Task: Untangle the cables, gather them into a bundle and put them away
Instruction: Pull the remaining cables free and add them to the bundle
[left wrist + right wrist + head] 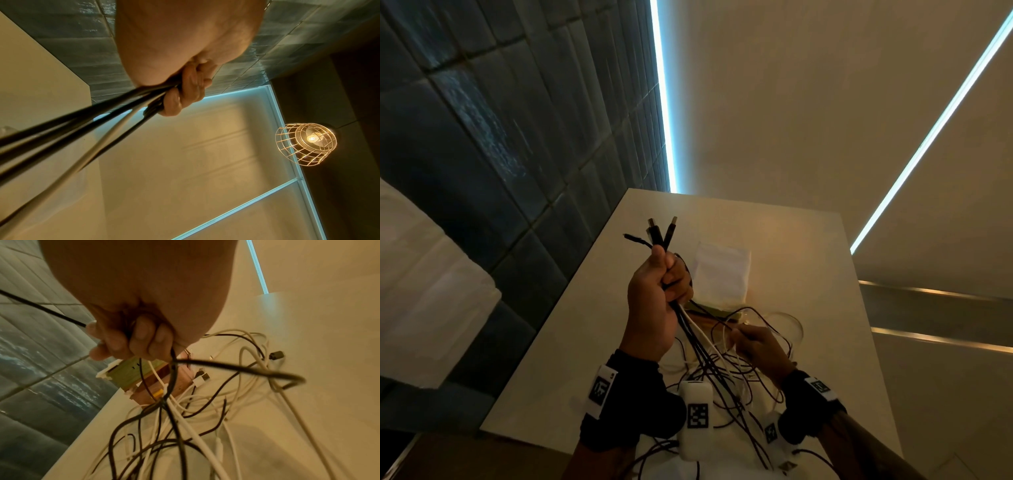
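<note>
My left hand (657,291) is raised above the table and grips a bunch of black cables (695,339) with one white one among them. Their plug ends (662,228) stick up out of my fist. The left wrist view shows the same bunch (86,123) running out from under my curled fingers (185,91). Lower and to the right, my right hand (753,342) holds a thin black cable (236,368) in curled fingers (139,337). A tangle of black and white cables (185,423) lies on the white table (808,260) below both hands.
A white cloth pouch (722,270) lies on the table behind my hands. A small green and brown box (133,374) sits near the table's left edge beside loose plugs (202,378). Dark tiled wall (482,137) stands left; a wire cage lamp (306,144) hangs above.
</note>
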The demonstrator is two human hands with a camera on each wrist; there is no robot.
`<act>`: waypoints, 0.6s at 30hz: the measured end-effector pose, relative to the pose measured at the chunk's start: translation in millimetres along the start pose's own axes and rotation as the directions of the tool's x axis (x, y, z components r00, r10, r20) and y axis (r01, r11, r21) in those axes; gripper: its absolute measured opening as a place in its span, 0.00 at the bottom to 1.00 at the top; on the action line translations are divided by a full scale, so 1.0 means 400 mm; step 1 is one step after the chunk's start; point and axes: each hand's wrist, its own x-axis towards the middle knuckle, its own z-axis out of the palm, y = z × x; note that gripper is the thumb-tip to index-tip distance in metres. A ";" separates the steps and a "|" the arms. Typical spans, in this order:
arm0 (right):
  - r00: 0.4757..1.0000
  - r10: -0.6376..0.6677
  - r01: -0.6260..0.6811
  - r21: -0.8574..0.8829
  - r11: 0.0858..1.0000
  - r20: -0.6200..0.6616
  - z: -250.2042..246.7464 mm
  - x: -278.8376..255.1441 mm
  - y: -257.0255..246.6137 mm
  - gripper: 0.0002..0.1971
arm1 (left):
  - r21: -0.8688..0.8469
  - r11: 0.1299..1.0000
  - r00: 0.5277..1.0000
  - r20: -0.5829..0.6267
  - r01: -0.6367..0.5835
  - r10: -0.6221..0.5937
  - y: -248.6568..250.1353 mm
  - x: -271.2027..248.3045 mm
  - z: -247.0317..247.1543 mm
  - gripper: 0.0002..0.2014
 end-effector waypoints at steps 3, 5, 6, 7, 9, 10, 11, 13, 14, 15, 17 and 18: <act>0.997 0.069 -0.069 0.005 0.998 -0.029 -0.006 0.000 0.017 0.16 | -0.002 1.000 1.000 -0.016 -0.007 0.007 0.004 0.002 -0.001 0.18; 0.993 0.108 -0.109 -0.014 0.994 -0.055 -0.012 -0.004 0.032 0.16 | -0.002 1.000 1.000 -0.028 -0.007 0.007 0.003 0.002 -0.004 0.18; 0.990 0.124 -0.126 -0.023 0.992 -0.073 -0.014 -0.006 0.040 0.16 | 0.002 1.000 0.999 -0.034 -0.005 0.005 0.002 0.003 -0.005 0.18; 0.986 0.136 -0.139 -0.025 0.990 -0.096 -0.016 -0.006 0.047 0.16 | 0.009 1.000 0.999 -0.040 -0.002 0.002 0.001 0.004 -0.007 0.18; 0.977 0.143 -0.150 -0.031 0.988 -0.161 -0.016 -0.003 0.042 0.16 | 0.038 0.999 0.999 -0.050 0.007 -0.005 0.003 0.006 -0.008 0.18; 0.969 0.135 -0.146 -0.038 0.989 -0.207 -0.016 0.000 0.030 0.16 | 0.057 0.998 0.998 -0.057 0.011 -0.007 0.004 0.008 -0.007 0.18; 0.958 0.124 -0.137 -0.030 0.990 -0.257 -0.018 0.005 0.012 0.15 | 0.073 0.997 0.998 -0.067 0.014 -0.010 0.005 0.009 -0.005 0.19; 0.932 0.110 -0.090 0.075 0.993 -0.344 -0.023 0.015 -0.047 0.11 | 0.094 0.995 0.996 -0.087 0.027 -0.018 0.005 0.010 -0.003 0.18; 0.923 0.104 -0.053 0.145 0.988 -0.370 -0.025 0.021 -0.083 0.09 | 0.103 0.994 0.995 -0.099 0.037 -0.027 0.005 0.011 -0.001 0.18; 0.921 0.089 -0.009 0.206 0.978 -0.380 -0.027 0.025 -0.122 0.09 | 0.113 0.992 0.993 -0.113 0.049 -0.036 0.003 0.010 0.001 0.18; 0.928 0.019 0.095 0.284 0.954 -0.372 -0.029 0.029 -0.197 0.08 | 0.132 0.989 0.988 -0.146 0.069 -0.050 -0.001 0.009 0.007 0.18; 0.934 -0.027 0.143 0.302 0.943 -0.357 -0.027 0.029 -0.232 0.07 | 0.144 0.987 0.985 -0.166 0.077 -0.053 -0.002 0.008 0.011 0.17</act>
